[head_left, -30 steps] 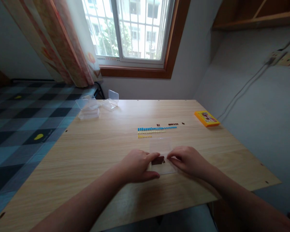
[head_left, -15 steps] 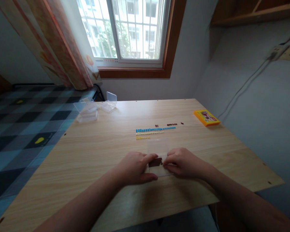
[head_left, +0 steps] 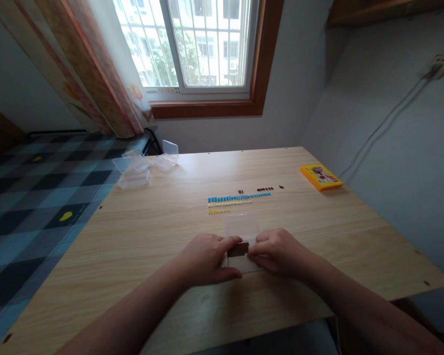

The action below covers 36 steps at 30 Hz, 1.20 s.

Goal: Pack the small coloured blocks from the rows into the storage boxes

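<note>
Table (head_left: 140,231): light wood-grain top, with small dark holes near its edges.
- Far left corner from me: a cluster of clear plastic boxes (head_left: 135,170), one with its lid up.
- Middle: a blue row of beads (head_left: 239,197); a cream row (head_left: 231,202) just beneath it; a shorter yellow row (head_left: 218,211) under that; a few dark brown bits (head_left: 264,189) just beyond the blue.
- Far right: a flat yellow-orange box (head_left: 321,177).
- Nearest me: a clear tray (head_left: 242,227) bearing a dark brown block (head_left: 238,249), between my left hand (head_left: 203,259) and my right hand (head_left: 277,251).
</note>
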Available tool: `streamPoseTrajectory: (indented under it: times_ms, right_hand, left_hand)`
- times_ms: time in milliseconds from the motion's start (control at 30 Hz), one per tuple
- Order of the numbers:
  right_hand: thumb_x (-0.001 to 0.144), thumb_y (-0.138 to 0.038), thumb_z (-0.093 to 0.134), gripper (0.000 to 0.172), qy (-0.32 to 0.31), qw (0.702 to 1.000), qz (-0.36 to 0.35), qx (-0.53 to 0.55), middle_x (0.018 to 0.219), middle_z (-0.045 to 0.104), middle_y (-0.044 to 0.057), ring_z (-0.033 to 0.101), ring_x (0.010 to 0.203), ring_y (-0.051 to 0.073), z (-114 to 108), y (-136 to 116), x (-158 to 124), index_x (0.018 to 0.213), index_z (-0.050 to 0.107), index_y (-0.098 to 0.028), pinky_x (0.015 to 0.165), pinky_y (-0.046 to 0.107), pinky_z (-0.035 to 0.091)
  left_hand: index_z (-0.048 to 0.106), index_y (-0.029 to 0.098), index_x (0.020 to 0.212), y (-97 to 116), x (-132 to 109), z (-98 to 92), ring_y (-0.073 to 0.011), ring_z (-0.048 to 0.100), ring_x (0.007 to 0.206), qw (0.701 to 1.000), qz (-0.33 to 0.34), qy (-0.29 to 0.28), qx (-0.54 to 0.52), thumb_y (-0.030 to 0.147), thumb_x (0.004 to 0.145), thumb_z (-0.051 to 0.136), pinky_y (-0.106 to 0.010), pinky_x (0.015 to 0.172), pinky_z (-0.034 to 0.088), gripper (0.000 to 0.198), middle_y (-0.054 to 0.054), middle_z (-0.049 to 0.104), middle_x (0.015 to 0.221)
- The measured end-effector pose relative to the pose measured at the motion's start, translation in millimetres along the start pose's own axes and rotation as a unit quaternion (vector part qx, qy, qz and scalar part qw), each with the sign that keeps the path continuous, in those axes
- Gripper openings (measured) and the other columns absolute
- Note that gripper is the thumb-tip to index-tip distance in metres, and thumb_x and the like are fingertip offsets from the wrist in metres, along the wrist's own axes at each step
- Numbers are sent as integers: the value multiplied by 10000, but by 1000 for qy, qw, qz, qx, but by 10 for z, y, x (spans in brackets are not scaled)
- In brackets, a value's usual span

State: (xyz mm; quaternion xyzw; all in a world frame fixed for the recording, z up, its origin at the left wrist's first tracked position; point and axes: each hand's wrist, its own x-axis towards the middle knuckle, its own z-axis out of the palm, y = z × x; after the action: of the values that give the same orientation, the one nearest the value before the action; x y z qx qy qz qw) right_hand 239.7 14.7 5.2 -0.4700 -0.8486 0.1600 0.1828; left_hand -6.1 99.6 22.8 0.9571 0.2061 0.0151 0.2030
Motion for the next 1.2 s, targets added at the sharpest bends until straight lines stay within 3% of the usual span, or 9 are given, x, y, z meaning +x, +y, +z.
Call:
streamPoseTrajectory:
  times_ms: [867,967,1100,1200]
  right_hand:
    - [913,-170,616,167,18,1000,6,-20,747,690,5,586,651,126,-38,4,11,823,749,-218,615,248,362]
    - [939,-194,601,176,71,997,-16,-5,750,703,13,604,654,130,-19,51,-15,884,766,-225,623,250,387]
    - [991,-255,567,221,207,978,-7,-27,758,722,50,625,680,152,-97,193,-29,960,777,-196,660,267,430]
    - [983,-271,581,215,230,970,40,-70,794,736,63,634,741,178,-292,341,91,963,783,-199,730,297,459]
  left_hand:
    - [587,209,1341,-22,1,31,-272,737,847,1000,4,12,12,536,871,704,-347,731,519,584,-68,772,948]
    - [580,202,1350,-33,-1,35,-283,742,868,1000,3,8,9,548,876,700,-357,744,529,599,-84,778,988]
    - [580,208,1348,-28,-2,27,-291,749,948,1000,9,7,-12,529,877,712,-370,803,543,585,-101,781,1087]
    - [579,224,1348,-30,-1,32,-301,747,1008,1000,7,3,-16,532,872,719,-380,842,547,584,-107,769,1167]
